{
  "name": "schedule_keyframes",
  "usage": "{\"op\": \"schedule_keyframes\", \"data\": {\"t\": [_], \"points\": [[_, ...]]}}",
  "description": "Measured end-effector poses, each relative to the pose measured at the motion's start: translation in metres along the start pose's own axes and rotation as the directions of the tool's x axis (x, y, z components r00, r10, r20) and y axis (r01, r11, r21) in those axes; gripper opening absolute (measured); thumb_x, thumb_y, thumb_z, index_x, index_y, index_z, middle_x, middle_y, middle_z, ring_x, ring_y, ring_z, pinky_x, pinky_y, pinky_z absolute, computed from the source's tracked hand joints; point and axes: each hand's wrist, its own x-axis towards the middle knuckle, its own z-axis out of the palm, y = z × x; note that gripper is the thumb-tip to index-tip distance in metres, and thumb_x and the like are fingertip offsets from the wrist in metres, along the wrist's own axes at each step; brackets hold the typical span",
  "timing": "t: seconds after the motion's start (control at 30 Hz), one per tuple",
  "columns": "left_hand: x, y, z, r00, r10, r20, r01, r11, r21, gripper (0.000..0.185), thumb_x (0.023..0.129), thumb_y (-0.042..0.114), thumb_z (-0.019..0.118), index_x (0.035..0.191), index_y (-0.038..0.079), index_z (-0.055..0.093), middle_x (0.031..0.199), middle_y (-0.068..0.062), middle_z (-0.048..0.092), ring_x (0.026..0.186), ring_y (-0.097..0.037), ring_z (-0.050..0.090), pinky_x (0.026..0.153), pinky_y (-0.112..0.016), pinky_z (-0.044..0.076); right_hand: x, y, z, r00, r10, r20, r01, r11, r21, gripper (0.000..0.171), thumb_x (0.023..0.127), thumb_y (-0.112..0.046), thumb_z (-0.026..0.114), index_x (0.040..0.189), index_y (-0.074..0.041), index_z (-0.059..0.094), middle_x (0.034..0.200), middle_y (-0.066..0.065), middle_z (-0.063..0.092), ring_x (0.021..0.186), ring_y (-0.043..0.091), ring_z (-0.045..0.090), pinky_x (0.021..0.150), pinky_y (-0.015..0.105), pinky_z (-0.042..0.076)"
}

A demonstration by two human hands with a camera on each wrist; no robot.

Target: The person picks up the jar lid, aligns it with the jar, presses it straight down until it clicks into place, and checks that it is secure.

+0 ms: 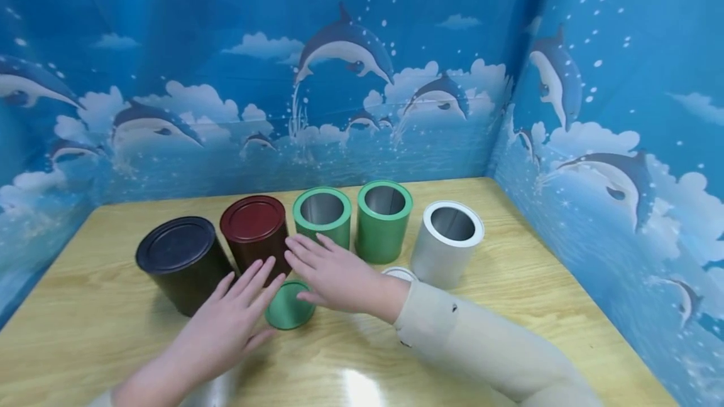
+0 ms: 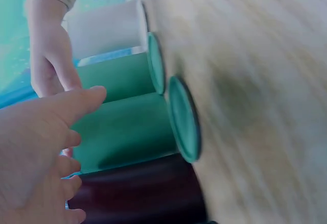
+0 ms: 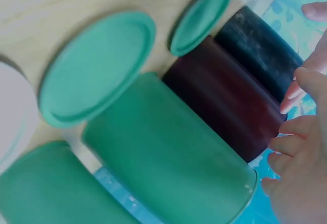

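My left hand, fingers straight and spread, hovers in front of the black can and dark red can, both lidded. My right hand is stretched out with straight fingers before the nearer-left green can, hiding part of it. Neither hand holds anything. Between the hands lies a round green lid. A second green lid shows in the right wrist view but is hidden behind my right hand in the head view. The other green can stands uncovered.
A white can, uncovered, stands at the right end of the row. By its base a white lid is partly covered by my right sleeve. A blue dolphin-print curtain borders the wooden table at the back and sides.
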Motion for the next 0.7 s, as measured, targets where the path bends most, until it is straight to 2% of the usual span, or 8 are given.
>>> {"op": "schedule_keyframes", "data": {"t": [0.1, 0.2, 0.33, 0.47, 0.57, 0.7], "points": [[-0.003, -0.001, 0.009, 1.0, 0.004, 0.001, -0.004, 1.0, -0.026, 0.078, 0.075, 0.044, 0.073, 0.138, 0.006, 0.046, 0.147, -0.017, 0.032, 0.132, -0.034, 0.033, 0.092, -0.058, 0.039, -0.004, -0.003, 0.007, 1.0, -0.017, -0.001, 0.017, 1.0, 0.001, 0.069, 0.094, -0.051, 0.043, 0.147, -0.009, 0.029, 0.154, 0.009, 0.018, 0.141, 0.022, 0.012, 0.111, 0.039, 0.02], [-0.005, -0.003, 0.018, 1.0, -0.005, 0.018, 0.006, 0.999, -0.05, 0.076, 0.076, 0.044, 0.073, 0.137, 0.006, 0.047, 0.146, -0.017, 0.034, 0.131, -0.035, 0.035, 0.092, -0.058, 0.04, -0.006, -0.006, 0.017, 0.999, -0.026, 0.038, 0.027, 0.999, -0.018, 0.069, 0.095, -0.052, 0.041, 0.147, -0.009, 0.029, 0.153, 0.008, 0.019, 0.141, 0.021, 0.013, 0.111, 0.037, 0.022], [-0.007, -0.005, 0.03, 0.996, -0.008, 0.092, 0.017, 0.995, -0.098, 0.072, 0.079, 0.044, 0.069, 0.136, 0.005, 0.048, 0.146, -0.018, 0.034, 0.131, -0.035, 0.035, 0.093, -0.059, 0.038, -0.007, -0.011, 0.032, 0.993, -0.04, 0.112, 0.043, 0.999, -0.026, 0.069, 0.095, -0.052, 0.04, 0.147, -0.009, 0.028, 0.153, 0.008, 0.021, 0.14, 0.02, 0.016, 0.11, 0.035, 0.023], [-0.006, -0.006, 0.039, 0.986, 0.0, 0.169, 0.022, 0.991, -0.129, 0.07, 0.082, 0.046, 0.065, 0.137, 0.006, 0.047, 0.145, -0.018, 0.035, 0.131, -0.035, 0.035, 0.092, -0.061, 0.037, -0.005, -0.015, 0.044, 0.981, -0.035, 0.193, 0.032, 0.999, 0.019, 0.071, 0.095, -0.052, 0.04, 0.148, -0.008, 0.025, 0.153, 0.007, 0.021, 0.14, 0.019, 0.015, 0.11, 0.034, 0.022], [-0.005, -0.007, 0.042, 0.984, 0.006, 0.176, 0.016, 0.992, -0.125, 0.068, 0.083, 0.046, 0.063, 0.136, 0.006, 0.048, 0.145, -0.018, 0.036, 0.13, -0.035, 0.036, 0.092, -0.061, 0.037, -0.004, -0.017, 0.048, 0.973, -0.029, 0.229, 0.022, 0.999, 0.032, 0.071, 0.095, -0.054, 0.039, 0.148, -0.009, 0.026, 0.153, 0.006, 0.021, 0.14, 0.018, 0.015, 0.11, 0.034, 0.022], [-0.004, -0.008, 0.043, 0.987, 0.009, 0.163, 0.011, 0.993, -0.12, 0.067, 0.084, 0.046, 0.062, 0.136, 0.006, 0.048, 0.143, -0.018, 0.038, 0.129, -0.035, 0.038, 0.091, -0.061, 0.038, -0.002, -0.017, 0.051, 0.972, -0.032, 0.234, 0.024, 0.999, 0.036, 0.07, 0.095, -0.055, 0.035, 0.147, -0.009, 0.028, 0.153, 0.007, 0.022, 0.14, 0.019, 0.017, 0.11, 0.034, 0.023]]}}
